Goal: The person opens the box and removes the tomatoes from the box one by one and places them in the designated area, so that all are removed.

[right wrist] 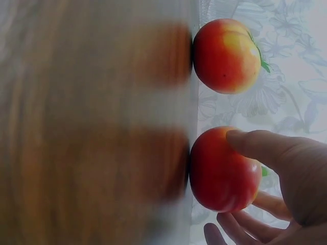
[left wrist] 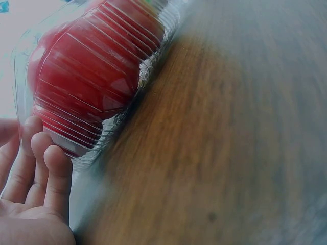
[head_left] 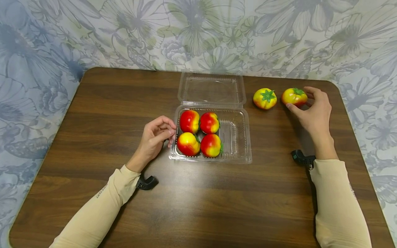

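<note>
My right hand [head_left: 316, 109] grips a red-and-yellow tomato [head_left: 293, 97] with a green leafy top. In the right wrist view the thumb [right wrist: 260, 145] lies on one side of this tomato [right wrist: 222, 176] and the fingers on the other; it rests on the table. Another tomato [head_left: 264, 99] sits to its left, apart from the hand. A clear plastic container [head_left: 234, 137] stands mid-table with its lid folded back, and several tomatoes [head_left: 189, 121] fill its left and middle parts. At its left end my left hand [head_left: 154, 139] touches the side wall with loosely bent fingers [left wrist: 53, 166].
The hinged lid [head_left: 212, 89] lies open toward the floral wall [head_left: 198, 38] behind the brown wooden table [head_left: 198, 199]. Black wrist devices hang by the left wrist [head_left: 147, 182] and right wrist [head_left: 299, 157].
</note>
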Demonstrator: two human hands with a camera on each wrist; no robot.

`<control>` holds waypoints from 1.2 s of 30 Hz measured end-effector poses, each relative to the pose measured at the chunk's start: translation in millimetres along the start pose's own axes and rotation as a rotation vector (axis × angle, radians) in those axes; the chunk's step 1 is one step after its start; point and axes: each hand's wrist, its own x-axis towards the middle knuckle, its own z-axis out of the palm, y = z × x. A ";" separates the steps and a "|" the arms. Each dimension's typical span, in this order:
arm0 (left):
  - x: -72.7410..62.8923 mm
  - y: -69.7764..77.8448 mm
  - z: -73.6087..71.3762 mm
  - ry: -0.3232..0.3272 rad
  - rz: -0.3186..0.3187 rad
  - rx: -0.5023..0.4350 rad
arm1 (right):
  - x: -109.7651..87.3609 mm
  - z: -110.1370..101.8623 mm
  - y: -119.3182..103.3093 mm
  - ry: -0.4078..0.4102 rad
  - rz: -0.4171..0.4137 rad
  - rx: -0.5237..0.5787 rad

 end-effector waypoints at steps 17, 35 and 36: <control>-0.8 -0.7 0.1 -0.001 0.007 0.001 | -0.9 1.4 -1.0 0.008 -0.044 0.000; -1.1 0.8 0.3 0.003 -0.008 0.000 | -2.2 1.0 -18.1 0.100 -0.176 0.046; -1.1 0.9 0.3 0.002 -0.008 0.002 | -2.6 1.1 -19.9 0.101 -0.180 0.048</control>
